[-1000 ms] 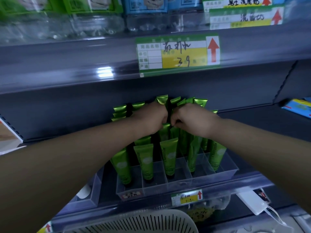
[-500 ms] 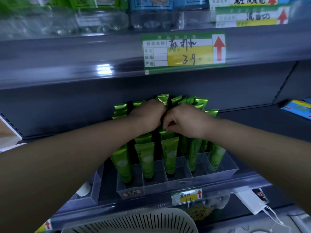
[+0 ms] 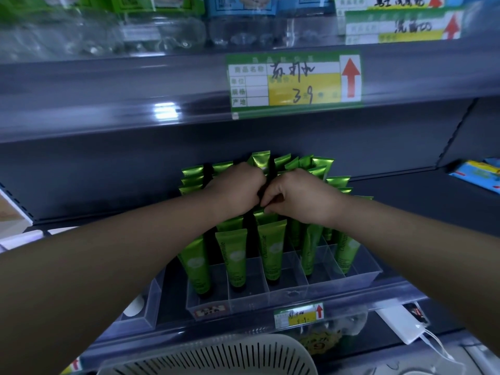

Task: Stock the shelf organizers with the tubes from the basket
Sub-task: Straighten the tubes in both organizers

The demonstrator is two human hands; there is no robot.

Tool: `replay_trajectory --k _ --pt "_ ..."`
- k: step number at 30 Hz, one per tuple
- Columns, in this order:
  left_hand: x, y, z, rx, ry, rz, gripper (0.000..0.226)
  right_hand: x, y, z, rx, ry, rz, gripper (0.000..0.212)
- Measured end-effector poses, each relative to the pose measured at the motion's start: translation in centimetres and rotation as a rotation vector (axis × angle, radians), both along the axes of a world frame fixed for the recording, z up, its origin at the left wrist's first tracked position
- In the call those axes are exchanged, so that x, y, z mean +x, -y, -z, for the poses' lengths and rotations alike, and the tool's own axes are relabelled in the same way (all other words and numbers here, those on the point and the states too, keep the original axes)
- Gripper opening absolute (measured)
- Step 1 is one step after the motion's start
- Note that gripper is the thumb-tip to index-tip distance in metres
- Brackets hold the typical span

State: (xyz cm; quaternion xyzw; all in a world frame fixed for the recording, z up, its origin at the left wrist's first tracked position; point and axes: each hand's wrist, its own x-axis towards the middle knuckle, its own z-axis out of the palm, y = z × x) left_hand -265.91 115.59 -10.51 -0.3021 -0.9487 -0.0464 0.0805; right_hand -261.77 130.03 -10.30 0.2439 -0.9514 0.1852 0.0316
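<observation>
The left hand (image 3: 238, 186) and right hand (image 3: 300, 197) meet over the middle rows of the clear organizer (image 3: 284, 295), both curled with knuckles almost touching. I cannot tell whether either pinches a tube. The green tubes (image 3: 272, 250) stand upright, caps down, directly beneath the fingers — long axes vertical — while the basket (image 3: 205, 355) sits nearest of all, about equally close to both hands.

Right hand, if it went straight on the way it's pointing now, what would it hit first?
Probably the left hand, whose knuckles sit almost against the right hand. Depth is unclear, so it might instead pass behind into the upright green tubes at the back.
</observation>
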Motion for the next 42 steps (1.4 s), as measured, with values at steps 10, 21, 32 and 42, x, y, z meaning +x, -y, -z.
replay_trajectory --k 10,21,32,42 --pt "0.2 1.2 -0.7 0.1 0.077 0.03 0.015 -0.5 -1.9 -1.2 -0.188 -0.04 0.149 0.013" --pt "-2.7 1.6 -2.3 0.246 0.04 -0.035 0.022 -3.8 -3.0 -1.9 -0.03 -0.116 0.159 0.022" --pt "-5.4 -0.6 -0.1 -0.009 0.072 -0.073 0.008 -6.2 -1.3 -0.7 0.454 -0.15 -0.104 0.021" --pt "-5.3 -0.5 -0.2 0.007 0.021 -0.102 0.005 -6.2 -0.4 -0.5 0.237 -0.122 -0.076 0.018"
